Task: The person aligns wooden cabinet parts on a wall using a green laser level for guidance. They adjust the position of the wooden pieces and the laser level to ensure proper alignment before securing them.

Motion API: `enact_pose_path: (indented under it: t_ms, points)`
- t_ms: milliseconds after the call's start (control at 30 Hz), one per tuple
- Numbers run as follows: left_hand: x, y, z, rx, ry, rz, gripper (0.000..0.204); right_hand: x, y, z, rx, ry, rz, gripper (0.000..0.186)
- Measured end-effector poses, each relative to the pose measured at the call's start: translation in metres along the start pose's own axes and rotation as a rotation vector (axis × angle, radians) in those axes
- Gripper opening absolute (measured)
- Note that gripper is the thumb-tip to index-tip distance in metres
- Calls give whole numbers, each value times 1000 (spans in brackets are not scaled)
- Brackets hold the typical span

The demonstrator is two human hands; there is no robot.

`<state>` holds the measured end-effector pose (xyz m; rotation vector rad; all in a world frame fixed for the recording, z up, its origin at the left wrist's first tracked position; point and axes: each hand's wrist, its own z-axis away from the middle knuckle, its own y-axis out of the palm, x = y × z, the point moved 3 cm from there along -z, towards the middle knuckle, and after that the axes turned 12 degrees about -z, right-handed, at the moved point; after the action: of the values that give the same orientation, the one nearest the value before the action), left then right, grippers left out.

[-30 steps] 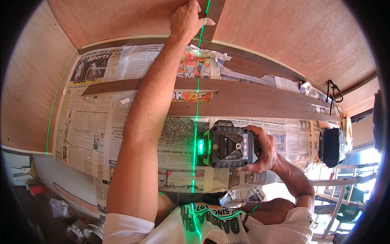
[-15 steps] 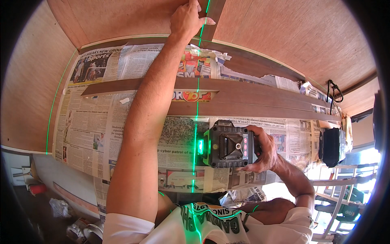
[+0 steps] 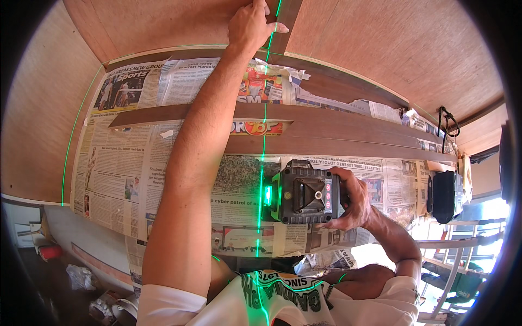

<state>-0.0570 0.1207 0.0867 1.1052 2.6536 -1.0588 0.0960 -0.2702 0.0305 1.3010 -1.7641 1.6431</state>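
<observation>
My right hand point(image 3: 352, 202) is wrapped around the right side of a black laser level point(image 3: 310, 196), with fingers at its top corner and thumb at its lower edge. Green light glows from a window on the tool's left side and throws a line up the newspaper and wall. At the top, my left hand point(image 3: 250, 27) reaches to the wooden wall panel point(image 3: 168, 27). Its thumb is stretched out over a dark brown strip point(image 3: 291, 24) where the green line runs; the other fingertips are partly cut off by the picture's edge.
Newspaper point(image 3: 117, 179) covers the surface below the wall. Long brown wood strips point(image 3: 326, 122) lie across it, beside a grey speckled patch point(image 3: 236, 174). A black case point(image 3: 445, 195) and a black cord point(image 3: 448, 122) are at the right. Metal rails point(image 3: 462, 242) stand beyond.
</observation>
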Motion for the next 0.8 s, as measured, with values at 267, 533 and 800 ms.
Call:
enact_pose_path:
  t_ms: [267,533,800]
  points:
    - [-1,-1,0,23,-18,2,68,0,0,1,7,14,9,102]
    - [0,-2,-1,27,-23,7,67,-1,0,0,4,-13,11,102]
    - [0,-2,0,15,-25,8,67,0,1,-1,-2,0,-18,101]
